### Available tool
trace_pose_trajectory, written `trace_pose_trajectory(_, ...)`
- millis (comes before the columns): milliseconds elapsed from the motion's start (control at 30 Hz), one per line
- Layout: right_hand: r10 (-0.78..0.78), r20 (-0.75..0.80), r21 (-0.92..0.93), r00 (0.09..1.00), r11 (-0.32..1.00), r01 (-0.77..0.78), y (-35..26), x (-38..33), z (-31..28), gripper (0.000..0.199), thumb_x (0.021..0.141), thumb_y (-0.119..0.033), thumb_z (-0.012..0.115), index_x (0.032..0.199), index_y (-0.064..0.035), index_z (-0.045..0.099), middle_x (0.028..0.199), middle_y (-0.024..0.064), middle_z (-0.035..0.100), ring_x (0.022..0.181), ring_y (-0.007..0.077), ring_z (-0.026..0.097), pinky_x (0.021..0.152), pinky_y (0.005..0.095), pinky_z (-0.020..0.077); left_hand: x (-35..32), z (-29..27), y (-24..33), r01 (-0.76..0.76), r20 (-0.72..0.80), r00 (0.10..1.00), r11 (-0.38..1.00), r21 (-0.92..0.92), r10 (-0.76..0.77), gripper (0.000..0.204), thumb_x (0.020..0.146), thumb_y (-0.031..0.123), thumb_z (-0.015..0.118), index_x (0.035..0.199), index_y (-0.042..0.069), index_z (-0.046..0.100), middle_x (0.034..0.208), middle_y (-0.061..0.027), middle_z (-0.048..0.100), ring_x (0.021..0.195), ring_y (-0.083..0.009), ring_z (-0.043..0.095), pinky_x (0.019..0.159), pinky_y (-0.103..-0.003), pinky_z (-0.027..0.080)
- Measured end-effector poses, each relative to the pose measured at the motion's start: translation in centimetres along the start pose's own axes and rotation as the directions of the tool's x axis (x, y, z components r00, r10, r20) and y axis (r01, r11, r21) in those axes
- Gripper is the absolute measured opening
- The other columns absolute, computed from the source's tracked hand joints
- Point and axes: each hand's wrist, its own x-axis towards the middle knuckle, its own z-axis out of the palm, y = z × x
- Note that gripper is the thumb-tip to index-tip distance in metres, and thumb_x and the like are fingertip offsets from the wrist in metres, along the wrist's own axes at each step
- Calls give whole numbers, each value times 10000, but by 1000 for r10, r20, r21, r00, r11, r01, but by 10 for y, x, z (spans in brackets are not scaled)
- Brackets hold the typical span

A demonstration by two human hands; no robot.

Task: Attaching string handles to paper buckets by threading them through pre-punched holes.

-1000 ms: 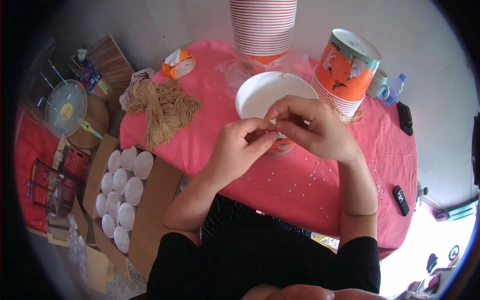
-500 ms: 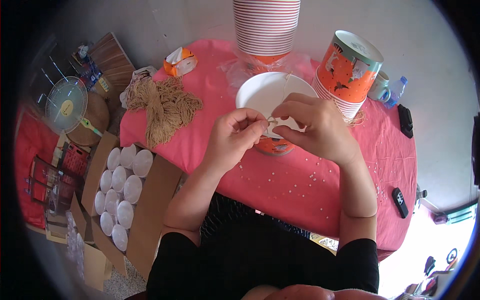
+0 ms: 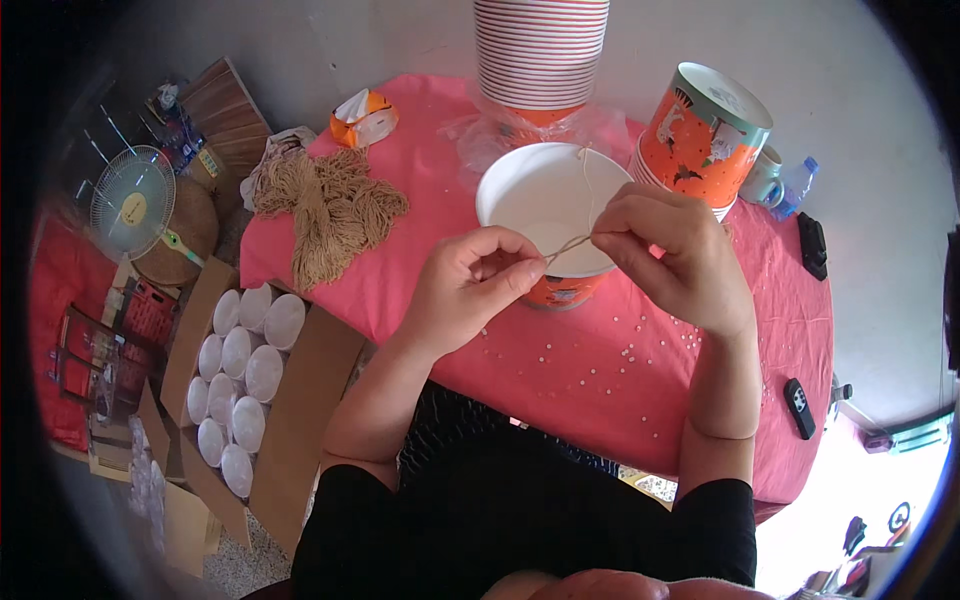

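Observation:
A white-lined orange paper bucket point(image 3: 520, 205) stands on the pink tablecloth point(image 3: 600, 370) in front of me. A thin tan string point(image 3: 566, 245) runs from its far rim across the opening. My left hand point(image 3: 468, 285) pinches the string's near end at the bucket's front rim. My right hand point(image 3: 668, 250) pinches the same string just to the right, and the short piece between the hands is taut. Both hands hover over the bucket's near edge.
A tall stack of striped paper cups point(image 3: 540, 55) stands behind the bucket, an orange tin point(image 3: 705, 135) at its right. A bundle of tan string point(image 3: 330, 210) lies at the left. A cardboard box of white lids point(image 3: 240, 370) sits on the floor. Small beads point(image 3: 560, 345) dot the cloth.
My hands were pressed together over the bucket's rim; now they have drawn apart, with the string stretched between them.

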Motion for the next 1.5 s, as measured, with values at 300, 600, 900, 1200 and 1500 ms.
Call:
trace_pose_trajectory(300, -123, 55, -35, 991, 991, 125, 2, 7, 25, 47, 802, -21, 664, 842, -11, 640, 788, 99, 630, 693, 288, 633, 576, 354, 490, -3, 3, -9, 153, 55, 988, 946, -287, -143, 125, 951, 106, 620, 1024, 8, 645, 736, 39, 574, 549, -2, 388, 471, -182, 278)
trace_pose_trajectory(600, -91, 44, -93, 995, 991, 95, 3, 8, 32, 58, 799, -54, 681, 839, -24, 651, 781, 98, 631, 699, 302, 634, 582, 386, 496, -5, 9, -11, 70, -55, 995, 965, -252, -87, 109, 926, 69, 654, 1005, -7, 652, 757, 25, 616, 627, -7, 496, 541, -176, 386)
trace_pose_trajectory(900, 128, 168, 268, 977, 948, -171, 9, 7, 32, 47, 834, -18, 694, 847, -10, 649, 763, 24, 634, 671, 114, 587, 586, 271, 457, -5, 8, -13, 31, -72, 996, 986, -166, -43, 88, 907, 54, 671, 965, -4, 641, 807, 19, 642, 720, -8, 564, 619, -164, 447)
trace_pose_trajectory(1200, 217, 315, 453, 924, 821, -347, 12, 8, 32, 44, 910, -39, 630, 923, 2, 635, 795, 4, 636, 738, 62, 556, 678, 235, 457, -7, 10, -18, -83, -86, 993, 996, -35, 80, 77, 902, 7, 634, 969, 12, 596, 833, 19, 620, 729, -7, 552, 619, -160, 442)
trace_pose_trajectory(1500, 153, 303, 481, 941, 828, -290, 18, 6, 37, 110, 924, -84, 617, 866, 9, 610, 679, 19, 593, 632, 78, 531, 558, 263, 438, -9, 14, -20, -271, -127, 950, 956, 114, 285, 121, 888, -26, 642, 999, 4, 602, 883, -7, 641, 773, -32, 588, 656, -181, 474)
